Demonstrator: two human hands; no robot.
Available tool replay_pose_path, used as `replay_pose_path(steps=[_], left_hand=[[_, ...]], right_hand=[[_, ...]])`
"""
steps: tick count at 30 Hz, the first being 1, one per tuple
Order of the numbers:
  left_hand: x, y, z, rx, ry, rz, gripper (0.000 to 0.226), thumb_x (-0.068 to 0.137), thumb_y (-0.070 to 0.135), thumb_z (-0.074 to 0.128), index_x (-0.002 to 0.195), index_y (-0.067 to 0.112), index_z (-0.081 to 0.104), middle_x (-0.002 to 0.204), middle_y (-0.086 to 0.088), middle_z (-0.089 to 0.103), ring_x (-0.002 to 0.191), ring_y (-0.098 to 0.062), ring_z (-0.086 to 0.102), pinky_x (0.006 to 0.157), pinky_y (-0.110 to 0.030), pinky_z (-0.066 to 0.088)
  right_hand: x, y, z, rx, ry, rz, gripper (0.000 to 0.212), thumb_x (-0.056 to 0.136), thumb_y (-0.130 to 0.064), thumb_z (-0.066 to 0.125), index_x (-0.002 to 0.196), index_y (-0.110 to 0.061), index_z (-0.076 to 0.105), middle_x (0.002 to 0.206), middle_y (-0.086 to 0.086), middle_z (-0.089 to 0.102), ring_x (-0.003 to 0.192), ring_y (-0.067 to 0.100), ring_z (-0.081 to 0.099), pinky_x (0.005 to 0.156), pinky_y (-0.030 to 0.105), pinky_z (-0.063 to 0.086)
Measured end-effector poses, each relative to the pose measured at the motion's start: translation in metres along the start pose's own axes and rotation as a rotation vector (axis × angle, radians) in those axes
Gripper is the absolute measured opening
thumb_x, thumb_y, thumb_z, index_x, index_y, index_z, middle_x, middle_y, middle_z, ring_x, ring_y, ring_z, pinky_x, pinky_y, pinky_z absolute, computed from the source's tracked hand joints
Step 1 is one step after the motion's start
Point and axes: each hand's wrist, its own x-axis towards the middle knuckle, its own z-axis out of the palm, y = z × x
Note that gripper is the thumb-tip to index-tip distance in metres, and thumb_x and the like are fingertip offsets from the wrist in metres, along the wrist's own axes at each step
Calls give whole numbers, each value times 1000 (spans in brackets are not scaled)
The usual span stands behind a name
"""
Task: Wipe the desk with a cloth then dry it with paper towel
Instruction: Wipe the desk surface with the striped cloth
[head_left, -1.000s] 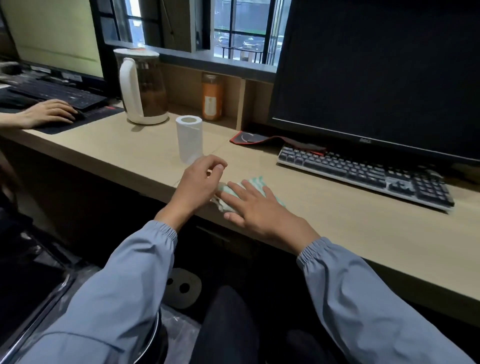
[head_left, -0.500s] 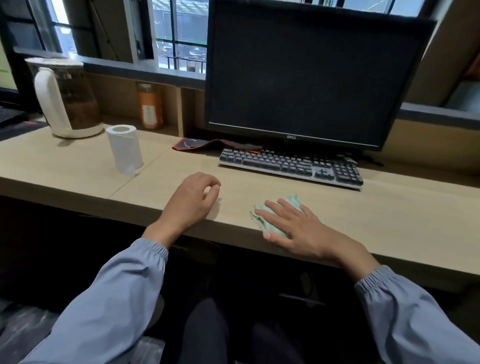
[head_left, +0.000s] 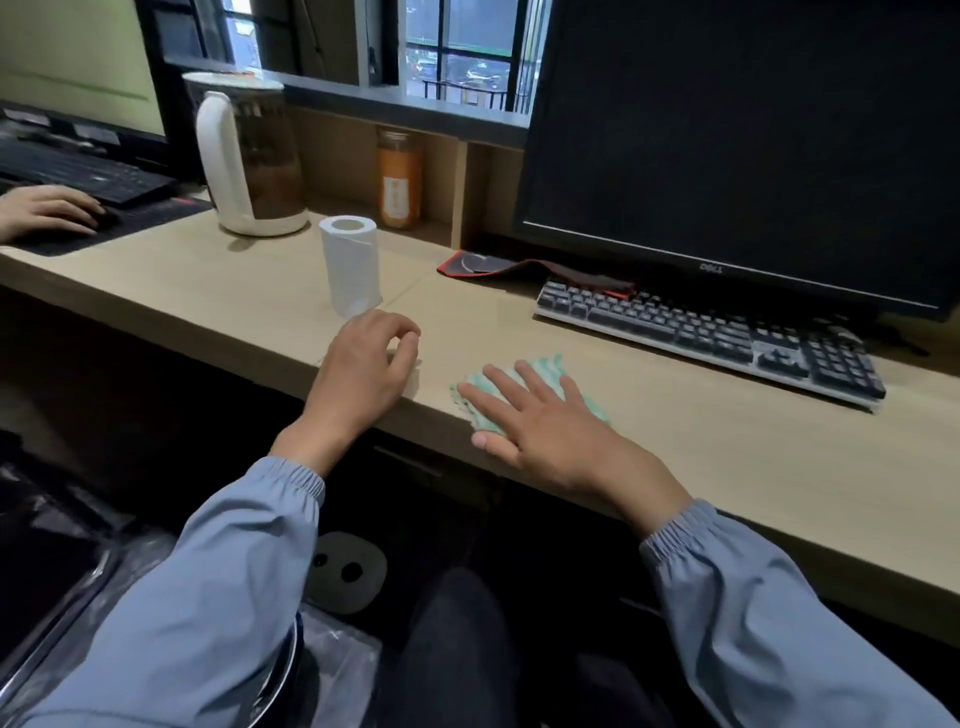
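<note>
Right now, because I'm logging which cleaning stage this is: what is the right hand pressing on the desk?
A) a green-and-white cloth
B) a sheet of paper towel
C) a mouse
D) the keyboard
A: the right hand lies flat, fingers spread, on the green-and-white cloth near the front edge of the desk, while the paper towel roll stands upright farther back.

1. I count three hands: my left hand (head_left: 363, 369), my right hand (head_left: 545, 421), and another person's hand (head_left: 47, 210) at far left.
2. Two monitors: the dark monitor (head_left: 743, 135) on the right, the lit monitor (head_left: 72, 57) at far left.
3. Two keyboards: the right keyboard (head_left: 711, 338), the left keyboard (head_left: 78, 174).
4. Two mouse pads: the red-edged pad (head_left: 488, 262), the left pad (head_left: 150, 213).
5. One each: cloth (head_left: 548, 368), paper towel roll (head_left: 350, 265), kettle (head_left: 249, 161), orange jar (head_left: 399, 179).
</note>
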Motion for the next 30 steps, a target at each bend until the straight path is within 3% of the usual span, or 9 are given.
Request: replay_pose_path(steps=[4, 12, 19, 25, 30], left_hand=[[-5, -30, -24, 80, 75, -80, 13, 99, 9, 61, 106, 9, 72, 106, -9, 70, 103, -32, 62, 98, -47, 47], [-26, -50, -41, 99, 113, -197, 18, 95, 1, 58, 106, 6, 71, 109, -9, 68, 109, -31, 61, 100, -47, 47], [-33, -39, -32, 99, 105, -120, 19, 94, 4, 56, 107, 8, 69, 109, -6, 67, 105, -25, 61, 97, -45, 49], [-36, -39, -15, 26, 137, -90, 14, 98, 9, 58, 108, 10, 69, 108, -1, 66, 104, -21, 61, 95, -41, 49], [-43, -44, -12, -61, 196, -128, 17, 99, 10, 55, 111, 14, 67, 110, 4, 65, 107, -18, 62, 96, -31, 48]], right_hand=[[65, -46, 1, -45, 20, -37, 59, 104, -61, 19, 157, -47, -3, 169, -4, -6, 154, 32, -9, 117, 66, 2], [135, -104, -4, -45, -11, -23, 61, 105, -56, 25, 159, -43, 0, 169, -2, -6, 153, 36, -9, 114, 71, 1], [74, -68, -2, -89, 60, -105, 60, 106, -53, 25, 159, -43, -2, 169, -3, -2, 154, 29, -3, 118, 62, 9], [-30, 7, -1, -89, 19, -21, 62, 100, -63, 16, 155, -50, -9, 168, -10, -6, 155, 21, -6, 122, 54, 11], [-16, -1, 0, -54, 3, 36, 63, 94, -68, 5, 153, -53, -12, 168, -10, -8, 155, 24, -10, 121, 59, 6]])
